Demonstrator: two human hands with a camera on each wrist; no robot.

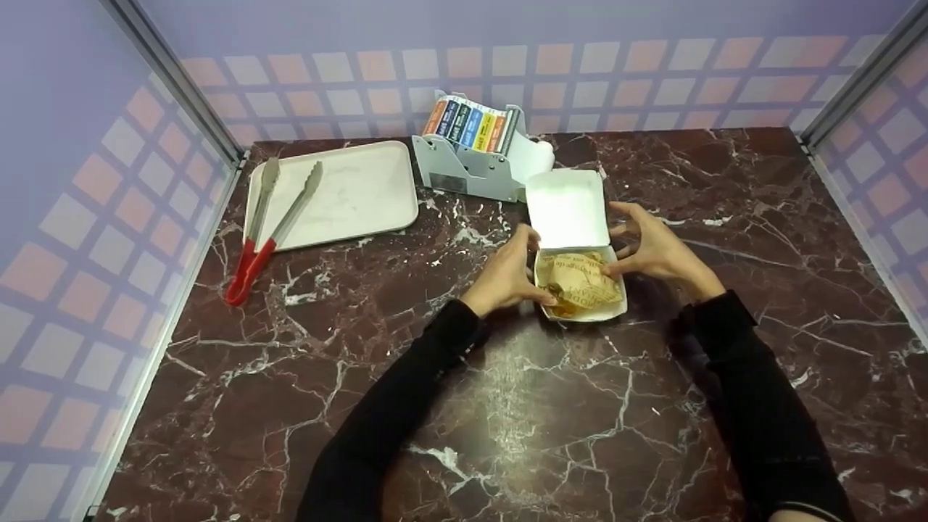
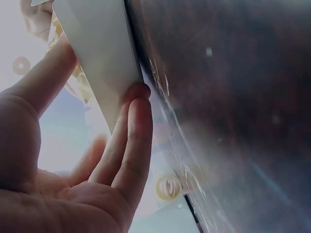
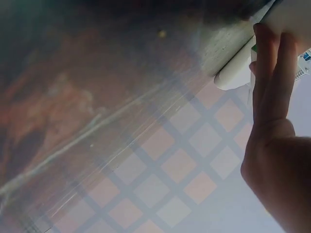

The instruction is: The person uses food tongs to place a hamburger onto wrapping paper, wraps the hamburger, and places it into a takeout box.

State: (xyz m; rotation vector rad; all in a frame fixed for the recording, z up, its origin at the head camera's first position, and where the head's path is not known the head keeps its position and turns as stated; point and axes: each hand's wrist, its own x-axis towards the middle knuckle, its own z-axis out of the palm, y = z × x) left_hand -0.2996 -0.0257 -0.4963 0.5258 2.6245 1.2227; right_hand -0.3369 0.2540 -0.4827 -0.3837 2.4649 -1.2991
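Note:
An open white clamshell carton (image 1: 569, 210) sits on the marble-patterned table, its lid raised away from me. Inside its base lies a bundle wrapped in printed brown paper (image 1: 580, 283). My left hand (image 1: 510, 272) grips the base's left side, thumb over the rim against the paper. In the left wrist view, its long fingers (image 2: 138, 126) lie along the carton's outer wall. From the right side, my right hand (image 1: 656, 246) holds the carton, thumb on the wrapped bundle near the rim. Its other fingers (image 3: 265, 73) reach the carton's side by the hinge, nearly straight.
A grey label dispenser (image 1: 471, 163) with several coloured rolls stands just behind and left of the carton. At the back left lies a white tray (image 1: 362, 196), with red-handled metal tongs (image 1: 250, 268) resting across its left end. Tiled-pattern walls (image 1: 507, 80) enclose the table's back and sides.

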